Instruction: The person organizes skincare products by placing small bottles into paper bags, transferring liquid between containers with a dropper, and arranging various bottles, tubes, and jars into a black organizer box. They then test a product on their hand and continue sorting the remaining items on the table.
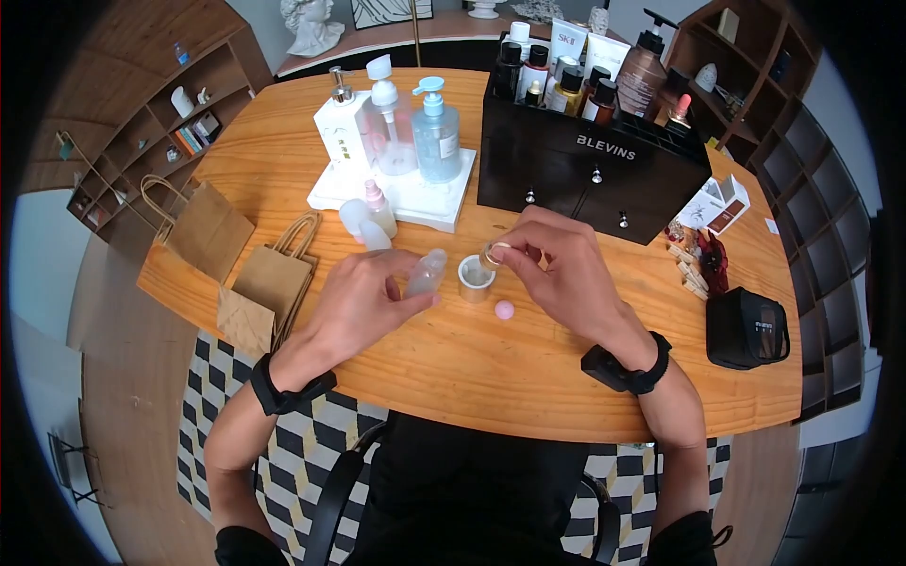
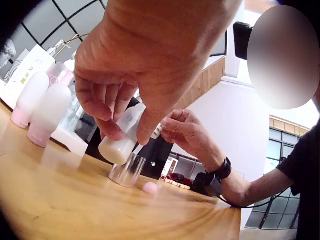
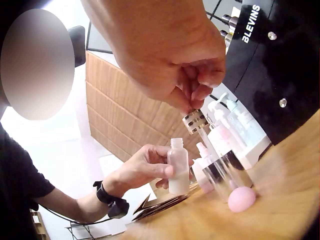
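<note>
My left hand [image 1: 359,300] grips a small translucent bottle [image 1: 427,272], uncapped and tilted, holding whitish liquid, in the right wrist view [image 3: 178,172]. Between thumb and fingers, my right hand [image 1: 571,275] pinches a banded cap-like piece [image 3: 195,121]. From that piece a pale stick [image 3: 206,142] extends down toward a small clear-walled cup [image 2: 127,172], which stands on the table just right of the bottle in the head view. Whether the stick touches the cup's contents is hidden. A pink ball [image 1: 505,309] lies beside the cup.
Behind are a white tray [image 1: 439,215] with pump bottles and a black organizer [image 1: 557,179] full of cosmetics. Small bottles stand before the tray. Paper bags [image 1: 274,280] lie left; a black case [image 1: 746,327], wooden pieces and a small box are right.
</note>
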Tool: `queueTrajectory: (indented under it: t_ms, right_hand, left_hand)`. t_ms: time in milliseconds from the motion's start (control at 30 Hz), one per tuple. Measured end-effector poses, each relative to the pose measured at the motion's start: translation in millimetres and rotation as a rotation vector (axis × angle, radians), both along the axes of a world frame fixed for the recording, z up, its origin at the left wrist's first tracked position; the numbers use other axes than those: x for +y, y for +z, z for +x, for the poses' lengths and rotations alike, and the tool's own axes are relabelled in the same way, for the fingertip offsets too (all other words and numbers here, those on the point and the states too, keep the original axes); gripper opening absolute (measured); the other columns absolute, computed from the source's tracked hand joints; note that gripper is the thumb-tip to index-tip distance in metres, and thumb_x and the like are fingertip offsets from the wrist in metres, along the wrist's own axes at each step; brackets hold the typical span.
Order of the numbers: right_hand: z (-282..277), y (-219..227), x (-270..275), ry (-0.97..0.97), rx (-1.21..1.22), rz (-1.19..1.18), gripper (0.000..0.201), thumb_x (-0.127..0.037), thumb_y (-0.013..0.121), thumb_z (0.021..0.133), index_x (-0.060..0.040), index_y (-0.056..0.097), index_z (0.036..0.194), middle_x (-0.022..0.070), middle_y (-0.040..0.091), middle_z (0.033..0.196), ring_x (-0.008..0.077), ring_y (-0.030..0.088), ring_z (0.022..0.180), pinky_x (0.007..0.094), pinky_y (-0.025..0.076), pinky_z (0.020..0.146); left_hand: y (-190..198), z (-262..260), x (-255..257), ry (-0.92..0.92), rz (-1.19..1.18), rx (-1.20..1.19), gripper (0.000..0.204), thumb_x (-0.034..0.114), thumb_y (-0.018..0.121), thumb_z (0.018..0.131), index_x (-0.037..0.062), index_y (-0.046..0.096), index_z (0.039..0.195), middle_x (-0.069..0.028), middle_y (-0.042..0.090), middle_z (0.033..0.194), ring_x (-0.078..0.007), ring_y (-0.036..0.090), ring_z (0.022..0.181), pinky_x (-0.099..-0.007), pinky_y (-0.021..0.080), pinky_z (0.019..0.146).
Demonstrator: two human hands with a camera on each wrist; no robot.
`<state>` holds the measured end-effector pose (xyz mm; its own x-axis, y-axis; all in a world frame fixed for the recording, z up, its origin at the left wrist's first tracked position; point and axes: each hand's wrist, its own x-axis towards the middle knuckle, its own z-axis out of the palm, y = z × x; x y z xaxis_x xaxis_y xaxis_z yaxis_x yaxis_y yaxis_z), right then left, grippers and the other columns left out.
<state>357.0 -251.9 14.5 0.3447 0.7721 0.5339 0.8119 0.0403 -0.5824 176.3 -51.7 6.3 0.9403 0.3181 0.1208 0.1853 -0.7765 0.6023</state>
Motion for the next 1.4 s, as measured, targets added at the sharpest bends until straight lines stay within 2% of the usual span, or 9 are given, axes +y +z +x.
queueTrajectory:
  t_ms: [200,367,500,567,600,667,767,1133,1400]
  right_hand:
    - [0,0,-1,-0.015,0.063,-0.008,0.004,0.0,0.077,0.091,0.0031,0.077,0.094,0.0135,0.066,0.082,0.0252,0.065,0.067,0.0364,0.05,0.06]
    - [0,0,-1,-0.011,0.077,0.056,0.004,0.0,0.077,0.091,0.004,0.077,0.093,0.0136,0.066,0.081,0.0247,0.064,0.065,0.0362,0.049,0.059]
    - [0,0,-1,-0.013,0.088,0.059,0.005,0.0,0.077,0.091,0.0046,0.077,0.092,0.0135,0.066,0.081,0.0247,0.063,0.064,0.0358,0.048,0.058]
    - [0,-2,-1,-0.004,0.081,0.059,0.007,-0.001,0.078,0.09,0.005,0.076,0.092,0.0134,0.065,0.08,0.0243,0.062,0.063,0.0358,0.048,0.058]
    - [0,-2,-1,-0.006,0.081,0.059,0.007,-0.001,0.078,0.09,0.005,0.076,0.092,0.0134,0.065,0.08,0.0243,0.062,0.063,0.0358,0.048,0.058]
    - [0,-1,0,-0.034,0.1,0.062,0.008,-0.002,0.078,0.09,0.0051,0.077,0.093,0.0136,0.065,0.079,0.0241,0.062,0.063,0.0359,0.048,0.059]
    - [2,-5,0,-0.033,0.078,0.04,0.007,-0.001,0.078,0.091,0.005,0.077,0.093,0.0138,0.065,0.079,0.0241,0.062,0.062,0.036,0.048,0.059]
    - [3,8,-4,-0.071,0.127,0.033,0.007,-0.002,0.079,0.092,0.0041,0.078,0.096,0.0113,0.064,0.078,0.0183,0.059,0.061,0.0339,0.046,0.057]
    - [0,-3,1,-0.03,0.147,0.046,0.007,-0.002,0.079,0.092,0.0045,0.078,0.095,0.0116,0.065,0.079,0.0174,0.058,0.062,0.033,0.045,0.057]
  left_hand:
    - [3,10,2,0.016,-0.024,0.044,0.036,0.02,0.089,0.087,-0.0031,0.077,0.111,-0.0097,0.076,0.087,-0.0109,0.068,0.07,-0.0294,0.053,0.062]
    - [-5,15,14,-0.017,-0.39,0.056,0.033,0.019,0.087,0.091,-0.0027,0.076,0.112,-0.0042,0.076,0.088,-0.0049,0.063,0.07,-0.0251,0.049,0.06]
    - [1,16,10,-0.006,-0.398,0.075,0.032,0.018,0.087,0.091,-0.0025,0.076,0.114,-0.0047,0.076,0.09,-0.0049,0.062,0.069,-0.0244,0.049,0.06]
    - [0,15,7,-0.068,-0.127,-0.02,0.034,0.017,0.087,0.09,-0.0008,0.077,0.117,-0.0069,0.077,0.094,-0.0087,0.065,0.067,-0.0269,0.05,0.061]
    - [1,14,4,-0.071,-0.127,-0.019,0.034,0.017,0.087,0.09,-0.0008,0.077,0.117,-0.0069,0.077,0.094,-0.0087,0.065,0.067,-0.0269,0.05,0.061]
    - [2,12,-3,-0.113,0.095,-0.095,0.037,0.017,0.087,0.087,0.0011,0.078,0.119,-0.0106,0.077,0.098,-0.0155,0.066,0.065,-0.0311,0.053,0.062]
    - [1,12,-6,-0.101,0.146,-0.09,0.039,0.019,0.087,0.085,0.0016,0.078,0.119,-0.0135,0.077,0.101,-0.0211,0.066,0.065,-0.0345,0.055,0.064]
    - [-2,12,-6,-0.133,0.245,-0.09,0.041,0.023,0.086,0.086,0.0013,0.078,0.119,-0.0135,0.077,0.1,-0.0234,0.07,0.066,-0.0357,0.058,0.066]
    - [-3,12,-6,-0.126,0.246,-0.05,0.041,0.024,0.086,0.086,0.0018,0.078,0.12,-0.0137,0.077,0.101,-0.0237,0.071,0.067,-0.0357,0.058,0.067]
